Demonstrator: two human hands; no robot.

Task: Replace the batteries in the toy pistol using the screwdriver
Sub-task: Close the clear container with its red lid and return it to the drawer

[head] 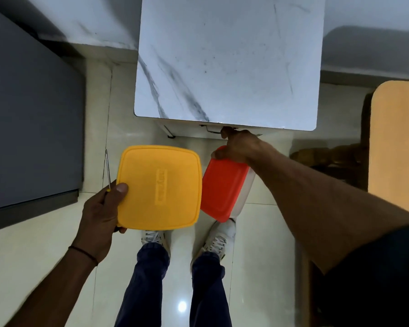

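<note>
My left hand [102,208] grips a square box with a yellow lid [159,187] by its left edge, thumb on top. The same hand also holds a thin screwdriver [108,168] whose metal shaft points up and away. My right hand [236,147] grips the far end of a clear box with a red-orange lid [223,182], held tilted just below the table's near edge. The toy pistol and the batteries are not visible.
A small white marble-patterned table [227,62] stands straight ahead, its top bare. A dark grey cabinet [31,114] is on the left and an orange-topped surface [397,142] on the right. My legs and white shoes [219,239] stand on pale floor tiles.
</note>
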